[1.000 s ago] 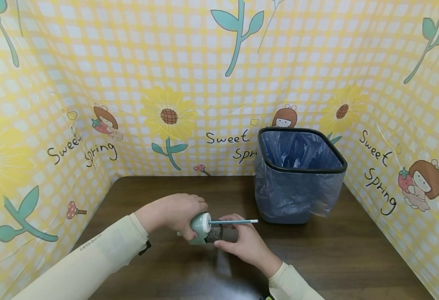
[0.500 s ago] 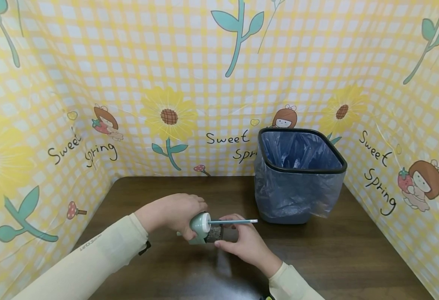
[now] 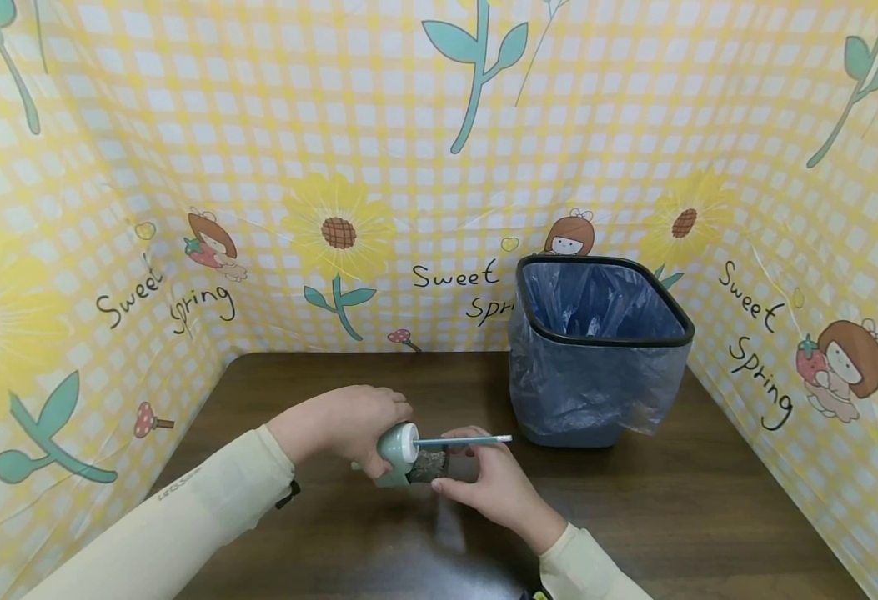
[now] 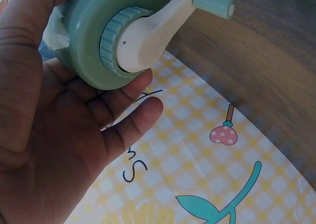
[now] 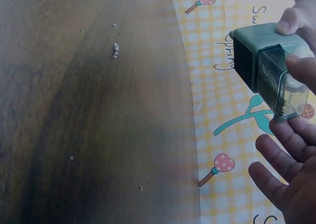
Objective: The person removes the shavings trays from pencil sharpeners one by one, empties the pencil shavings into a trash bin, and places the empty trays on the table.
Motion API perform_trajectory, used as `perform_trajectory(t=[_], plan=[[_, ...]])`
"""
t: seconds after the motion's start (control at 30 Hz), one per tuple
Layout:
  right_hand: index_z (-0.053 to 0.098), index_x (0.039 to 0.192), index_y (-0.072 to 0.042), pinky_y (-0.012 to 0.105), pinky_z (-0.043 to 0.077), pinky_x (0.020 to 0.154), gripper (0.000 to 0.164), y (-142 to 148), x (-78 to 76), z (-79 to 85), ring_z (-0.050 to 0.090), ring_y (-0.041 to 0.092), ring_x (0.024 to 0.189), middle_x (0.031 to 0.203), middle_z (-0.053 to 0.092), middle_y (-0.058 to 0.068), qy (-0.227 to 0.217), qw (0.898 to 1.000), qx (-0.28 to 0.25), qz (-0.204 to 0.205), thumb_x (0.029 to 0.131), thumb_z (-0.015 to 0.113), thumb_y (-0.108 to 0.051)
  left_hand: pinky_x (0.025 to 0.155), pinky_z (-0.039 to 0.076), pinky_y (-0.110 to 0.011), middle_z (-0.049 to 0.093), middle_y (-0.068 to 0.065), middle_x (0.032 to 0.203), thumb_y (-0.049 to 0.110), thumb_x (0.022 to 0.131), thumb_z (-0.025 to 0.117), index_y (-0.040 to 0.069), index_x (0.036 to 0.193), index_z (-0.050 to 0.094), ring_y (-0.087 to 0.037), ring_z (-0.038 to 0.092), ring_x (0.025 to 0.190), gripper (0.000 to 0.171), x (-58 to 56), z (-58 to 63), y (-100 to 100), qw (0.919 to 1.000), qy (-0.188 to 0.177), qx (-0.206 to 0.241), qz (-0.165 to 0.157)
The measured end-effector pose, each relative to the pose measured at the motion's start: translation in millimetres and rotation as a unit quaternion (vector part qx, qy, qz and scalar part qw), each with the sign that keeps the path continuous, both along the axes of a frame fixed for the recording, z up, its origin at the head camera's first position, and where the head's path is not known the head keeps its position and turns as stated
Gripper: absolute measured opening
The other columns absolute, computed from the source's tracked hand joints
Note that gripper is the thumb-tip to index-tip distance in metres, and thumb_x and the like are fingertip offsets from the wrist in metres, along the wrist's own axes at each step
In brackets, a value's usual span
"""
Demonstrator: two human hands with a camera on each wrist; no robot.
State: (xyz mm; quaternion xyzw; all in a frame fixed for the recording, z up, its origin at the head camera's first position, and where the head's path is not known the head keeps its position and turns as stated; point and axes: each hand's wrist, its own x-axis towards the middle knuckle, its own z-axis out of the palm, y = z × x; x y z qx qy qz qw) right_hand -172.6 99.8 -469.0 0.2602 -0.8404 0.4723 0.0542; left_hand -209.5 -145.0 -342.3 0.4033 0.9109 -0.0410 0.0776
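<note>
My left hand (image 3: 352,425) grips a green crank pencil sharpener (image 3: 393,467), tipped on its side above the table. A blue pencil (image 3: 461,440) sticks out of its white-ringed opening, pointing right. Its clear, dark-tinted shavings drawer (image 5: 271,83) is partly pulled out, with grey shavings inside. My right hand (image 3: 502,483) pinches the drawer's end between thumb and fingers. The left wrist view shows the white crank arm (image 4: 153,33) with its green knob (image 4: 213,4), beside the palm. The fingertips behind the sharpener are hidden.
A blue-grey bin (image 3: 599,383) lined with a clear bag stands at the back right of the brown table (image 3: 318,542). Small pale scraps (image 5: 116,50) lie on the tabletop. A yellow checked cloth (image 3: 258,125) walls the back and sides.
The drawer has slid slightly further out. My left hand, with the sharpener and pencil, has shifted a little left, and my right hand a little right.
</note>
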Motion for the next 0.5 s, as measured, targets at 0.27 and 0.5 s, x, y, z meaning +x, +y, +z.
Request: perform_trajectory(t=[0.27,0.5], plan=[[0.064,0.125,-0.023,0.051,0.054,0.093,0.052,-0.8,-0.4,0.0,0.066,0.019,0.107,0.114,0.066,-0.013,0.005,1.000,-0.009,0.002,0.081,0.087,-0.041,0.082,0.053,-0.029,0.065,0.004,0.113,0.047,0.073,0.085,0.014,0.122,0.065,-0.011,0.059,0.096,0.062,-0.2,-0.8,-4.8,1.0000,-0.007,0.003,0.006],[0.066,0.119,-0.023,0.044,0.053,0.093,0.048,-1.0,1.4,0.1,0.063,0.013,0.104,0.107,0.064,-0.014,0.013,1.000,0.008,-0.008,0.079,0.088,-0.038,0.080,0.054,-0.029,0.066,0.002,0.114,0.046,0.073,0.086,0.012,0.123,0.065,-0.012,0.060,0.095,0.064,-2.1,-1.5,-9.6,1.0000,-0.002,-0.001,0.007]])
